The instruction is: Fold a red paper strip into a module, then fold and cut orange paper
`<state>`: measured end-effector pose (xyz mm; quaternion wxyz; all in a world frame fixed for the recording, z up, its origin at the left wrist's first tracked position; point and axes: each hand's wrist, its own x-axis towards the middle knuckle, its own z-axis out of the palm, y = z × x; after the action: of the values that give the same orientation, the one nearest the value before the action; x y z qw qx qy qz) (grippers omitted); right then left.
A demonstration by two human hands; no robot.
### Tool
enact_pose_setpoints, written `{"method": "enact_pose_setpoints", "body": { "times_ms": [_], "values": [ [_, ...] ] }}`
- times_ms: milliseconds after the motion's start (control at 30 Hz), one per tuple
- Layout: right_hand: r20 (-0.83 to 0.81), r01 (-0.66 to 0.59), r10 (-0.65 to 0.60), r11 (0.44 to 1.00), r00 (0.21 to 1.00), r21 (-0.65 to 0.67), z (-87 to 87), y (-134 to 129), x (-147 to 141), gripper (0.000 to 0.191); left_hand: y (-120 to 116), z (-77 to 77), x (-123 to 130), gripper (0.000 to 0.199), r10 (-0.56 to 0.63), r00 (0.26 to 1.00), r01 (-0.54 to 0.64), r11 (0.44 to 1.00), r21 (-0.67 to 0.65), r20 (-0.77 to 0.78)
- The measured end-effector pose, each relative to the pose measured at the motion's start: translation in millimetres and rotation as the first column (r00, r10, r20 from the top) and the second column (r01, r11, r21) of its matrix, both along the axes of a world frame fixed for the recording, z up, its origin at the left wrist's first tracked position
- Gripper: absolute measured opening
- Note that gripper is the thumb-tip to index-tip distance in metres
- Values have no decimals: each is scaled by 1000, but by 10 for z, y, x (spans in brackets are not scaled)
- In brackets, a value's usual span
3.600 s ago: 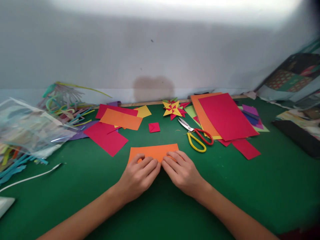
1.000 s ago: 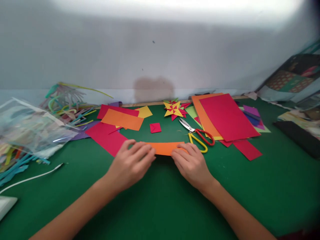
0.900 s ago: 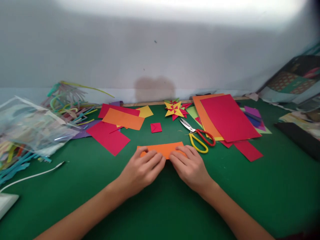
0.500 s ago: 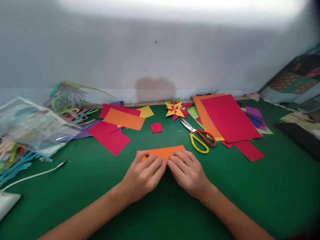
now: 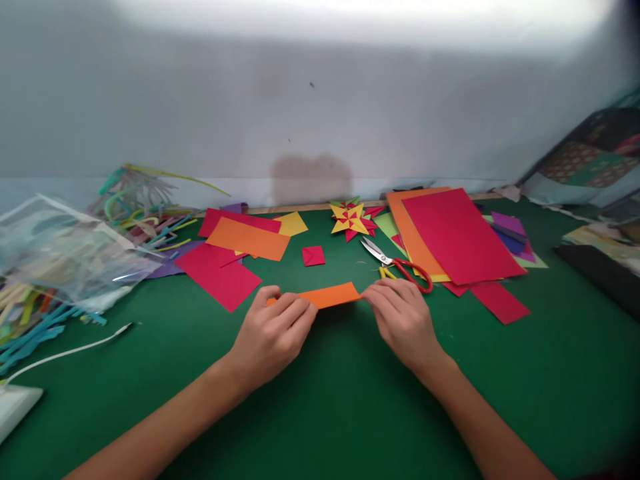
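Observation:
A narrow strip of orange paper (image 5: pixel 333 295) spans the gap between my hands, just above the green table. My left hand (image 5: pixel 277 327) is closed on its left part, the fingers covering much of that end. At the strip's right corner, the fingertips of my right hand (image 5: pixel 403 320) pinch the paper. Beyond the strip lies a small folded red square (image 5: pixel 313 256). Scissors (image 5: pixel 385 259) with one red and one yellow handle rest behind my right hand, which hides most of the yellow loop. Farther back sit folded paper stars (image 5: pixel 350 219) in yellow, red and green.
On the left, red and orange paper pieces (image 5: pixel 247 238) overlap near a clear plastic bag (image 5: pixel 75 247) and a pile of colourful strips (image 5: pixel 30 313). A white cable (image 5: pixel 70 353) runs along the left. Large red sheets (image 5: pixel 463 237) lie stacked at right, beside a black object (image 5: pixel 600 280).
My hands have moved apart, the right one going right to the paper's corner and the left one slightly left. The orange paper now shows as a narrower strip, tilted up at its right end.

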<state>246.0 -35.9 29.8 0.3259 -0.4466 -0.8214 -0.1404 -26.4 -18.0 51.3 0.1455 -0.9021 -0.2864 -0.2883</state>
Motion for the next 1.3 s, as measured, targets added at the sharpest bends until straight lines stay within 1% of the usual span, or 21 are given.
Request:
{"method": "enact_pose_setpoints", "body": {
  "times_ms": [100, 167, 200, 233, 267, 333, 367, 400, 433, 500, 633, 800, 900, 967, 1000, 1067, 1133, 1233, 1300],
  "values": [
    [3, 70, -70, 997, 998, 25, -11, 57, 166, 26, 28, 30, -25, 16, 13, 1000, -14, 1000, 16, 7],
    [-33, 116, -115, 992, 993, 43, -14, 64, 203, 27, 26, 14, -31, 15, 20, 1000, -20, 1000, 19, 3],
    [-62, 117, -113, 992, 992, 57, -12, 55, 187, 27, 17, -5, -28, 15, 20, 1000, -20, 1000, 17, -4],
    [-87, 92, -86, 994, 992, 64, -8, 38, 147, 29, 3, -28, -21, 16, 17, 1000, -17, 1000, 13, -11],
    [-84, 42, -38, 998, 996, 51, -4, 16, 89, 31, -15, -55, -11, 17, 12, 1000, -11, 1000, 6, -19],
    [9, -75, 75, 997, 997, -11, -1, -27, -49, 32, -57, -109, 11, 19, -4, 999, 4, 1000, -15, -33],
    [50, -123, 124, 992, 991, -28, -5, -42, -109, 28, -77, -130, 19, 20, -13, 999, 12, 1000, -26, -41],
    [54, -152, 154, 988, 987, -41, -13, -49, -152, 22, -92, -146, 21, 20, -22, 999, 21, 999, -32, -48],
    [46, -173, 175, 983, 983, -56, -23, -48, -173, 21, -101, -155, 17, 19, -30, 998, 28, 999, -33, -57],
    [-10, -184, 184, 980, 983, -78, -40, -20, -146, 25, -94, -152, -11, 18, -38, 997, 36, 999, -24, -73],
    [-117, -161, 150, 983, 982, -91, -37, 78, 65, 25, -7, -83, -120, 14, -21, 997, 22, 1000, 10, -73],
    [-160, -128, 113, 988, 981, -83, -45, 170, 286, 22, 127, 71, -287, 14, 11, 998, -8, 999, 51, -57],
    [-186, -80, 66, 995, 980, -66, -82, 211, 391, 20, 215, 176, -417, 15, 35, 997, -29, 995, 93, -64],
    [-209, -36, 24, 998, 978, -53, -98, 230, 440, 18, 286, 216, -507, 14, 61, 996, -55, 994, 96, -66],
    [-221, -27, 16, 998, 975, -48, -98, 233, 449, 17, 324, 219, -546, 14, 77, 996, -73, 994, 76, -52],
    [-229, -50, 38, 998, 973, -47, -83, 221, 423, 19, 396, 191, -599, 11, 114, 993, -114, 993, -4, 36],
    [-205, -117, 104, 991, 973, -56, -54, 184, 347, 25, 454, 133, -608, 9, 159, 974, -136, 979, -149, 159],
    [-147, -206, 192, 975, 970, -82, -22, 105, 200, 32, 490, 27, -545, 17, 221, 938, -104, 913, -394, 266],
    [-146, -230, 214, 968, 966, -104, -19, 63, 121, 30, 479, -50, -461, 20, 224, 928, -48, 864, -502, 297]
  ]
}}
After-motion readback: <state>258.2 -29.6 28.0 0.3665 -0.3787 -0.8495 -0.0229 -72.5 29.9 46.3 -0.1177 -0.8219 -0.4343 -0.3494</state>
